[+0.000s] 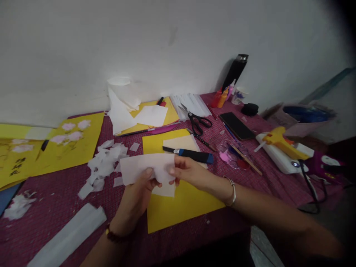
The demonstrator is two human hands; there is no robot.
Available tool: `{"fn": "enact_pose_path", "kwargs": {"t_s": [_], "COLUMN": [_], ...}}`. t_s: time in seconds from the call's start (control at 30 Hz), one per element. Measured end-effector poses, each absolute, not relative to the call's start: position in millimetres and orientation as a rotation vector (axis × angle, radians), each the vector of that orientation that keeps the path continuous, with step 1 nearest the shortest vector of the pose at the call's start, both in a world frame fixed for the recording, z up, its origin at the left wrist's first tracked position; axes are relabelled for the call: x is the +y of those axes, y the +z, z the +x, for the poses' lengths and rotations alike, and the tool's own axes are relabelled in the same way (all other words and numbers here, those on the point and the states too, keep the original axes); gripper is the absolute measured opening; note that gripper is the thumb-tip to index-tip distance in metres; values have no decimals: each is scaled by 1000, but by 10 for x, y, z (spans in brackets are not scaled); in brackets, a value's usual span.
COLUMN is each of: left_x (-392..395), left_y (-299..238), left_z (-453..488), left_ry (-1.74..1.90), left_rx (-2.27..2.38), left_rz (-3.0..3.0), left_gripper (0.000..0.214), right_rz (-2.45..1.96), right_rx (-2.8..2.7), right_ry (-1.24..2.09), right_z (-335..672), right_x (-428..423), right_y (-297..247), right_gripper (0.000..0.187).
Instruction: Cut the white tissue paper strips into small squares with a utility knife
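Observation:
Between my two hands is a strip of white paper point(139, 166), raised over a yellow sheet point(183, 207). My left hand point(140, 193) pinches its lower edge, thumb on top. At the strip's right end, my right hand point(185, 171) pinches it between thumb and fingers. Part of another white piece point(166, 190) shows below the strip; whether it is held or lies on the yellow sheet I cannot tell. Just behind my right hand a utility knife point(194, 155) rests on a pale sheet point(180, 142). A heap of small white paper pieces point(101, 163) lies to the left.
Black scissors point(197, 120), a phone point(237, 126), a paint palette point(232, 155) and a yellow glue gun point(283, 142) lie to the right. Yellow sheets with pink flowers point(73, 139) are at left, a folded white strip point(69, 235) in front. A black bottle point(236, 71) stands by the wall.

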State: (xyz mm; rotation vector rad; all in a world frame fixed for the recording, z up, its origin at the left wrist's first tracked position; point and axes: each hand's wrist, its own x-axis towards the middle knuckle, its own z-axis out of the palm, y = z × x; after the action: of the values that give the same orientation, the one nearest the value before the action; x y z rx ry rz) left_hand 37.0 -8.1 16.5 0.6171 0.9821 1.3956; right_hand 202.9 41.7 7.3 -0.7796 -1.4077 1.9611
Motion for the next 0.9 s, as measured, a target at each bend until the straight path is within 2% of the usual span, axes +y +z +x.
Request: {"fn": "enact_pose_path", "kwargs": {"t_s": [0.13, 0.37, 0.63, 0.9], "left_x": [-94, -36, -26, -45], "left_y": [177, 179, 269, 272], "left_z": [383, 138, 120, 51], "left_ry": [1383, 1331, 1350, 1341], "left_rx": [1107, 1148, 1173, 1033], "left_rz": [578, 604, 574, 650], "left_gripper": [29, 23, 16, 3], "right_rz": [-990, -1113, -1040, -790], "right_rx": [-1366, -1398, -1403, -1389], "right_ry": [1778, 1642, 1661, 1758], "right_z": [2058, 2244, 2303, 2370], "right_x": [395, 473, 519, 550], "right_y": [1, 97, 153, 145], "right_gripper": [36, 35, 25, 11]}}
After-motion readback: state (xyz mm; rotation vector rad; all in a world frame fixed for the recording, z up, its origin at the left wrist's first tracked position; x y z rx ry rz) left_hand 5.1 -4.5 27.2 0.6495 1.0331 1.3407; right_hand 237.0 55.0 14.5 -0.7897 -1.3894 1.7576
